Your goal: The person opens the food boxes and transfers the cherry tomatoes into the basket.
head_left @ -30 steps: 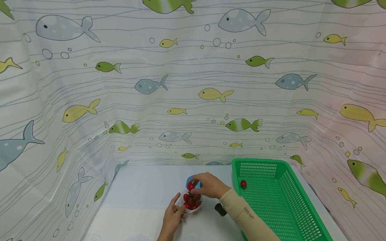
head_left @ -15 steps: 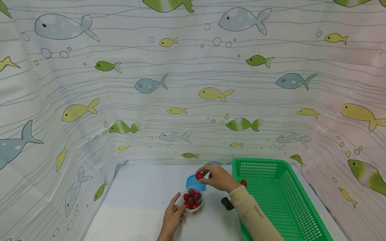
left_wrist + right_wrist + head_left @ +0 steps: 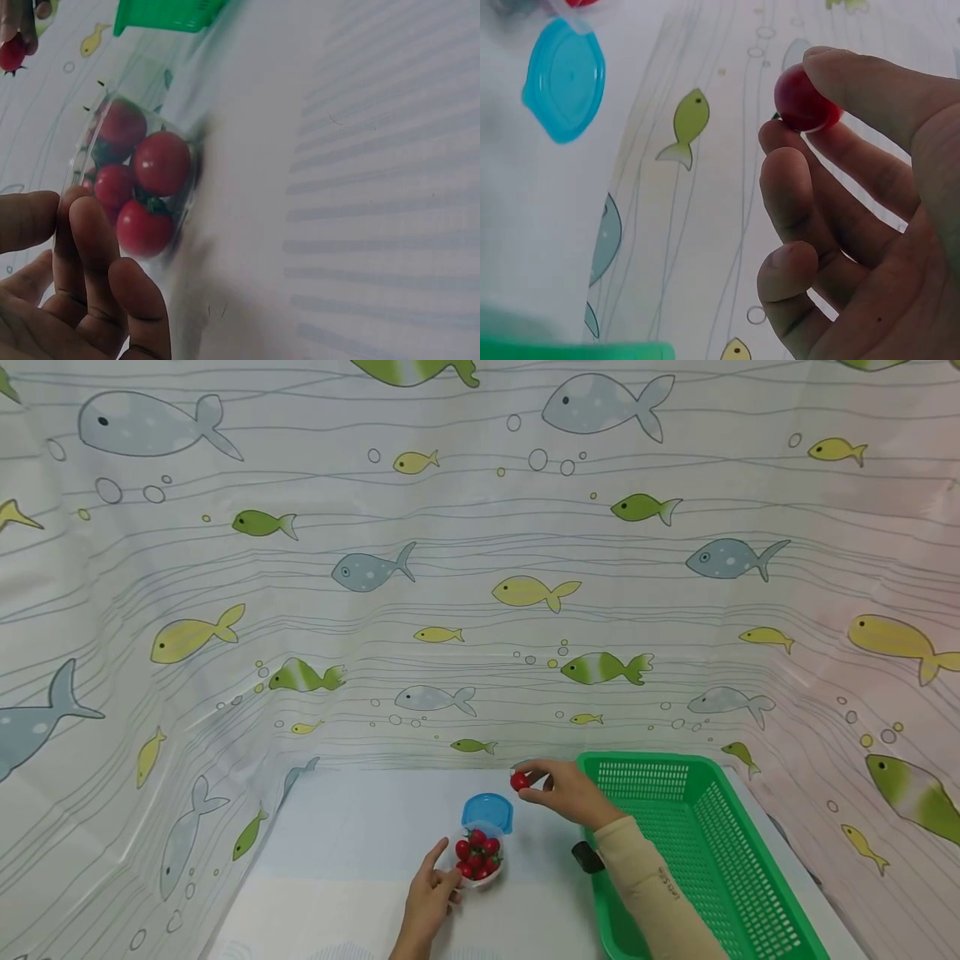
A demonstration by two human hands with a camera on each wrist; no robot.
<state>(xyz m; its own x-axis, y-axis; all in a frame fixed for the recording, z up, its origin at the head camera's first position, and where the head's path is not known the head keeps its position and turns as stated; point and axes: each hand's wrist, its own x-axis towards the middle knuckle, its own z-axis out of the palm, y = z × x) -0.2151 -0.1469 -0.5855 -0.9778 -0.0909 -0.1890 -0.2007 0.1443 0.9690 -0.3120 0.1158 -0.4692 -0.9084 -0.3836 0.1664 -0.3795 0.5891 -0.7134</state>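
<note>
Fish-print sheet (image 3: 480, 660) backed the white counter (image 3: 352, 835). Right hand (image 3: 566, 789) held a tomato (image 3: 519, 781) in narrow grip, lower centre; left hand (image 3: 429, 897) pinched the tub (image 3: 486, 883). Slack fingertips could've dropped that smooth tomato.

One short piece of writing can be read, in the head view: small, dark lettering (image 3: 668, 883) printed on the pale beige sleeve (image 3: 639, 868) over the person's right forearm. It appears to say "Let's Slim". The words run lengthwise along the forearm, reading from the wrist side toward the elbow, so they slant steeply down to the right. They sit near the sleeve's right-hand edge as seen here. The print is tiny and soft, making individual letters hard to confirm.
</note>
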